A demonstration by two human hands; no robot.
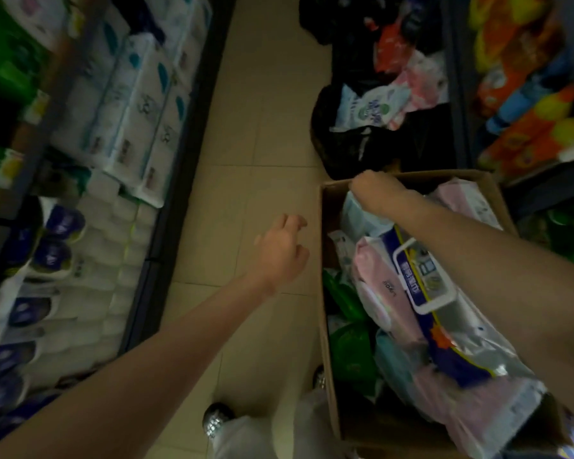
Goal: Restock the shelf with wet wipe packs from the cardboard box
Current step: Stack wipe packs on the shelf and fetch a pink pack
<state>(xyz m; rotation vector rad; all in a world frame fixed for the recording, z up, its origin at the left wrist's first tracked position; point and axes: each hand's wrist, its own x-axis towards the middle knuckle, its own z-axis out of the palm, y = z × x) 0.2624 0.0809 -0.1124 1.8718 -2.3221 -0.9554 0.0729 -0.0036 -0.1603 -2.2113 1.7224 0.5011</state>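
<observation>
Head, right hand [373, 187] grips pack [362, 217], in box [325, 293]

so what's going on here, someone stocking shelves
Yes. A person stands in a shop aisle over an open cardboard box full of packs. Their right hand reaches to the box's far end and grips a pale pack. The left hand hovers open over the floor, holding nothing. Shelves of stock line the left.

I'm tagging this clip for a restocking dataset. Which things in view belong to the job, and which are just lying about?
Part of the job:
- brown cardboard box
- pale blue-white soft pack gripped by the right hand
- pink soft packs in the box
- left shelf of white packs
- left hand, empty

Lying about:
- black plastic bags
- orange-yellow packets
</observation>
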